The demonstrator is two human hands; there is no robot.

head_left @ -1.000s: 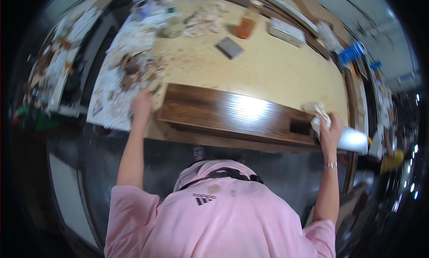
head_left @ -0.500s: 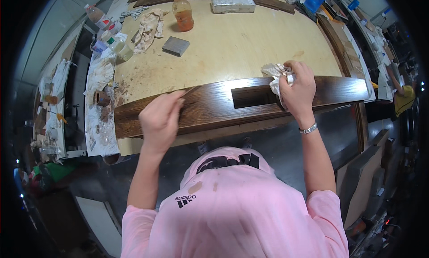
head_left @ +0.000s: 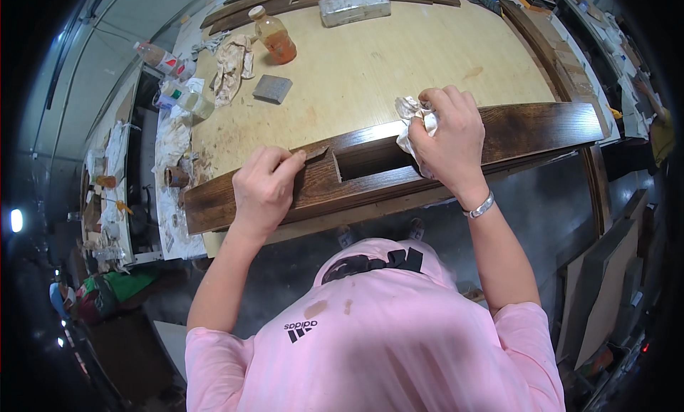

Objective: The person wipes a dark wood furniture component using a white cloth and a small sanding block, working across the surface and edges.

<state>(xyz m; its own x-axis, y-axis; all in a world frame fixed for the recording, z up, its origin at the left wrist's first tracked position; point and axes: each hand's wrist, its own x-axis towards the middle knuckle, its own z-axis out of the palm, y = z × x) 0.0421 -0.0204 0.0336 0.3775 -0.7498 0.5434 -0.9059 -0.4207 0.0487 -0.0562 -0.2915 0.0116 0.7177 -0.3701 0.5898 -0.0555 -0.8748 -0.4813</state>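
A dark brown wooden plank (head_left: 541,127) with a rectangular cut-out (head_left: 374,161) lies along the near edge of the table. My left hand (head_left: 267,187) is closed at the plank's left part, pinching a thin, dark, flat piece (head_left: 315,156) whose tip points toward the cut-out. Its exact kind does not show. A crumpled white rag (head_left: 413,116) is gripped in my right hand (head_left: 451,137). This rag hangs over the plank at the right end of the cut-out.
Beyond the plank, the pale tabletop (head_left: 370,77) holds a grey block (head_left: 272,89), a bottle of orange liquid (head_left: 276,40), a stained cloth (head_left: 232,66) and a whitish box-shaped block (head_left: 355,8). Several bottles stand left. More dark boards (head_left: 538,45) border the table.
My left hand has shifted right along the plank, nearer the cut-out, with the thin piece. My right hand stays by the cut-out's right end with the rag. The whole view has tilted.
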